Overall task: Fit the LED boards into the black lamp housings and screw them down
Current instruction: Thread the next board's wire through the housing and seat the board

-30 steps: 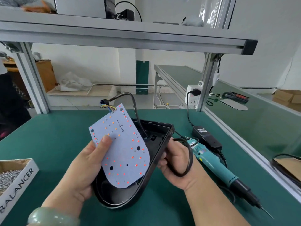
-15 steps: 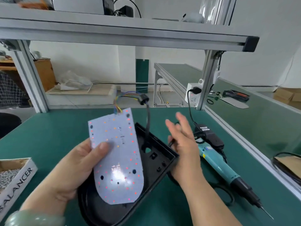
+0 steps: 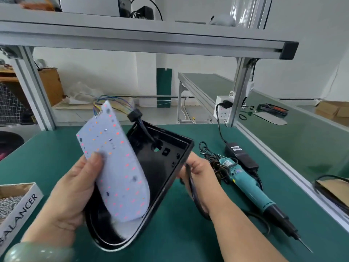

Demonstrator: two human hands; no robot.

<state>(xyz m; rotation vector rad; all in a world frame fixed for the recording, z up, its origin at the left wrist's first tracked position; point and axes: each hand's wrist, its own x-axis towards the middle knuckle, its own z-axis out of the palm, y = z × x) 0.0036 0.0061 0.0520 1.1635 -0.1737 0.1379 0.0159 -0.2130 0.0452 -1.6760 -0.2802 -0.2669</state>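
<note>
**Board tilted over housing, cable in hand**

Nearest to us, at the lower left of the frame, our left grip [image 3: 75, 186] is clenched on the LED board [image 3: 117, 167]. Its thumb presses the white face and its fingers are hidden behind. We judge they also prop the black lamp housing [image 3: 166, 174], which stands tilted off the worktop [image 3: 179, 235] at frame centre. The board leans out of the housing, rounded end down in the shell's rounded end and wired end raised. That leaves the shell's floor and its hole open to view.

Just right of centre, our right grip [image 3: 198, 167] pinches the black cable [image 3: 194, 193] beside the housing's right wall. From the board's coloured wires [image 3: 113, 100], the lead drops into that hole. We take it we hold the cable there to draw slack out the back, so the board can lie flat. Seating and screwing are not yet done.

At the left edge, a cardboard box [image 3: 22, 203] of small metal parts sits within reach. Right of the hands, the teal screwdriver [image 3: 245, 184] lies on the worktop, ready for fastening. Farther up the frame, its power adapter [image 3: 241, 154] leads to the socket [image 3: 222, 108] on the frame post.
</note>
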